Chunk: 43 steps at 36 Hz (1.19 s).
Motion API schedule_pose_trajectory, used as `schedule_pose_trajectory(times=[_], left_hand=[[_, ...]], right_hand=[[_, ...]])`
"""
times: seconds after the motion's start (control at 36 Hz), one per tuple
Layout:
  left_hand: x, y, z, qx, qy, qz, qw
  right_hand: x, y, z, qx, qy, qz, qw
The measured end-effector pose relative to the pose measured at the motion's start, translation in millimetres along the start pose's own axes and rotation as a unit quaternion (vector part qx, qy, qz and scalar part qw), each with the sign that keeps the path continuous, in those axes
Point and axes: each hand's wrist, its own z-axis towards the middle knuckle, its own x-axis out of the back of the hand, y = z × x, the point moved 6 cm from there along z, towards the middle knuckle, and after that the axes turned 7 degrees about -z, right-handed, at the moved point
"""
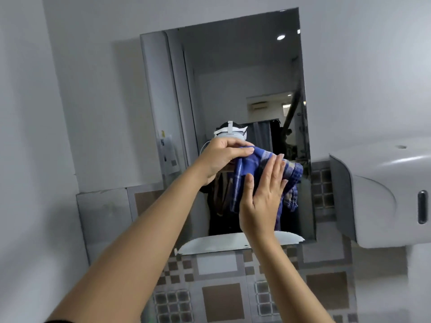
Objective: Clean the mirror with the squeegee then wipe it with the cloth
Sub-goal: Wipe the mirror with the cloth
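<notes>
- Head view, risks: the cloth (247, 173) is bunched and held only at its top edge by the left hand (221, 157). If that pinch slackens, it likely drops toward the white ledge (210, 244) under the mirror (233, 78).
- The right hand (261, 194) has its fingers spread flat against the cloth, palm toward the glass, not gripping. Pressing on a wad like this would probably smear or leave streaks, since only part of the fabric meets the glass.
- Loose ends hang at the lower right, so they may drag unevenly or slip from under the palm.
- A white dispenser (384, 194) sits just beside the mirror's right edge, so a wide sweep could knock it.
- No squeegee in view; can't tell where it is.
- Cloth: blue checked fabric with paler stripes, crumpled, draped in folds over the lower middle of the mirror. Whether it is touching the glass is hard to tell.
- Mirror: rectangular, wall-mounted; glass looks mostly clear from here, blur hides any fine streaks.
</notes>
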Motion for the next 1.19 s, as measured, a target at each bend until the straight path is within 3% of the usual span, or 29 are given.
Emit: schedule_pose_trajectory(times=[0.19,0.42,0.47,0.56,0.69,0.86,1.08,1.19], left_hand=[[31.9,48.6,37.6,-0.063,-0.023,0.03,0.997],[84.3,93.7,67.2,-0.205,0.077,0.044,0.975],[102.2,90.2,63.8,-0.262,0.159,0.107,0.946],[125.1,56.3,47.6,-0.329,0.29,0.3,0.847],[139.5,-46.4,37.4,-0.25,0.269,0.466,0.805],[137.9,-78.3,29.6,-0.239,0.245,0.483,0.806],[136.9,-83.1,31.0,-0.239,0.283,0.471,0.801],[137.2,-83.2,31.5,-0.246,0.288,0.475,0.794]], right_hand=[[-42.7,-19.1,66.5,0.031,0.047,-0.063,0.996],[-82.5,-62.0,141.3,0.107,0.088,-0.097,0.986],[-94.1,-62.7,151.4,0.112,0.082,-0.116,0.984],[-112.5,-52.6,156.7,0.112,0.055,-0.18,0.976],[-120.5,-47.4,148.9,0.131,0.058,-0.229,0.963],[-136.0,-77.6,158.5,0.19,0.03,-0.251,0.949],[-197.3,-174.9,189.2,0.42,-0.065,-0.316,0.848],[-212.7,-200.3,203.1,0.482,-0.079,-0.329,0.808]])
